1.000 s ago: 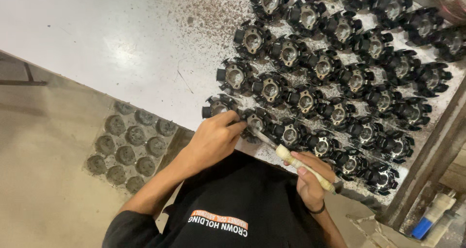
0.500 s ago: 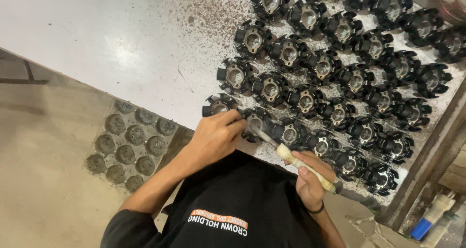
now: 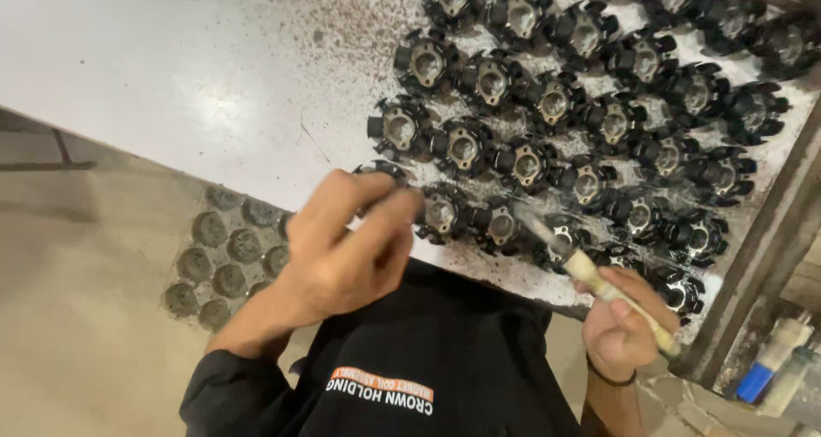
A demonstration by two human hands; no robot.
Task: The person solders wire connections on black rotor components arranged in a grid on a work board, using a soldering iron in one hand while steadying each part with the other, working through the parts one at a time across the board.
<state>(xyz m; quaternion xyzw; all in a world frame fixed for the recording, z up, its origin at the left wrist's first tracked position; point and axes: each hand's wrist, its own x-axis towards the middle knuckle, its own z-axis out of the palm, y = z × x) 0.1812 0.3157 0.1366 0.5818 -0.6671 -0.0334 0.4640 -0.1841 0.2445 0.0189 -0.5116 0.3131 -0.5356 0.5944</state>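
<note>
- View looks down over person's chest, black shirt, to a white surface speckled w/ dark grit.
- Left hand, blurred, is at near edge of surface. Its fingers are curled round a black part, mostly hidden by the hand.
- Right hand is clenched on pale handle of a brush.
- Brush long axis runs diagonal: handle end low-right by a metal frame, bristle end up-left, over the near row.
- Key relation: black part lies left of bristle tip, near but not touching; 2 or so other parts sit between. Left hand is on it; right hand is farther off.
- Rows of parts, round, dark w/ pale centres, fill right half of surface, packed close.
- Below the edge, on the floor: grey tray w/ round hollows.
</note>
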